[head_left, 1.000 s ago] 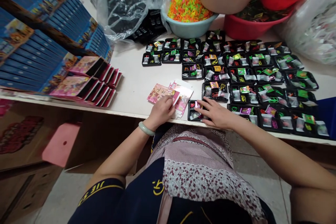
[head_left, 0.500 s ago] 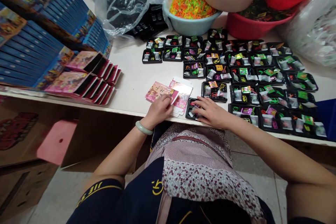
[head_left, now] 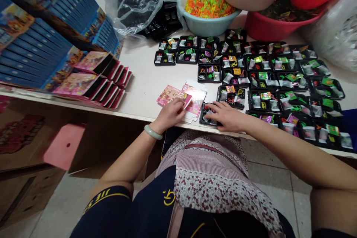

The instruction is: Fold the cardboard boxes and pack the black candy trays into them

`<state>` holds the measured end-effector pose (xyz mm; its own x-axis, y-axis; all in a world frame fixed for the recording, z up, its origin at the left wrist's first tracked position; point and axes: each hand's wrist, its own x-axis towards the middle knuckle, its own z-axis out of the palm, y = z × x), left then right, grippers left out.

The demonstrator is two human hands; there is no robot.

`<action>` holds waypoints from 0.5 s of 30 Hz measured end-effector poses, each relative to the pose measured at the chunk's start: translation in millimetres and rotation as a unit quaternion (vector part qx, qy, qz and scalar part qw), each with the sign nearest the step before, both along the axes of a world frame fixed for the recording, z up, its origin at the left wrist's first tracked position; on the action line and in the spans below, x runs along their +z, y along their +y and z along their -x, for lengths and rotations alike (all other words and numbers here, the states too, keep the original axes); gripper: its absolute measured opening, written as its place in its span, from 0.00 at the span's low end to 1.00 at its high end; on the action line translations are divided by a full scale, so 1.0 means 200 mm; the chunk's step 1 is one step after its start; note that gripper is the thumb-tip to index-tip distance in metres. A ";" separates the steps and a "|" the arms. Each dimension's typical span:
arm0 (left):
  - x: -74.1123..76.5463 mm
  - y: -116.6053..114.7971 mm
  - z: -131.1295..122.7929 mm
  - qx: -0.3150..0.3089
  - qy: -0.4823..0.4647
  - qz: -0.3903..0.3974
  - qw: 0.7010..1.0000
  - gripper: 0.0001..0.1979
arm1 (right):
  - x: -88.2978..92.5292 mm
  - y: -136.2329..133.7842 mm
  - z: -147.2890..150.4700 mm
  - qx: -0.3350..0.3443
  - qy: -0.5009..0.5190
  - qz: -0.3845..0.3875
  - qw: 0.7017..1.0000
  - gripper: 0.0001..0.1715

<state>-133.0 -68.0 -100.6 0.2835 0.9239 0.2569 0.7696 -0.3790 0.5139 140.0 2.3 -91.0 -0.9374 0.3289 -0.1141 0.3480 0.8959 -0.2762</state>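
At the near edge of the white table [head_left: 145, 81], my left hand [head_left: 169, 114] rests with curled fingers on a flat pink printed box [head_left: 182, 98]. A pale green bangle [head_left: 152, 132] circles that wrist. My right hand [head_left: 227, 116] lies palm down over a small black tray [head_left: 205, 113] holding little packets, its fingers spread across it. The tray sits just right of the pink box, almost touching it.
Several filled black trays [head_left: 264, 78] cover the table's right half. Stacks of blue boxes [head_left: 41, 33] and pink boxes [head_left: 97, 78] stand at the left. Basins of coloured plastic bits [head_left: 208, 2], red tubs [head_left: 267, 22] and a clear bag of black trays [head_left: 139, 0] line the back.
My right hand has slid the black tray a little leftward toward the pink box. The left hand has stayed on the box. The view has shifted slightly.
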 end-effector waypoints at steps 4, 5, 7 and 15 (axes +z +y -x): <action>0.02 0.00 0.03 -0.013 -0.047 0.017 0.999 0.06 | 0.02 0.00 -0.02 -0.012 0.005 0.014 1.000 0.31; 0.03 0.01 0.04 -0.011 -0.071 0.022 0.997 0.07 | 0.03 0.00 -0.03 -0.018 0.014 0.022 0.999 0.31; 0.06 0.02 0.06 -0.007 -0.125 0.036 0.992 0.09 | 0.05 -0.01 -0.02 -0.030 0.043 0.037 0.998 0.31; 0.13 0.05 0.11 -0.015 -0.221 0.085 0.971 0.10 | 0.07 -0.03 0.25 -0.034 0.119 0.051 0.991 0.32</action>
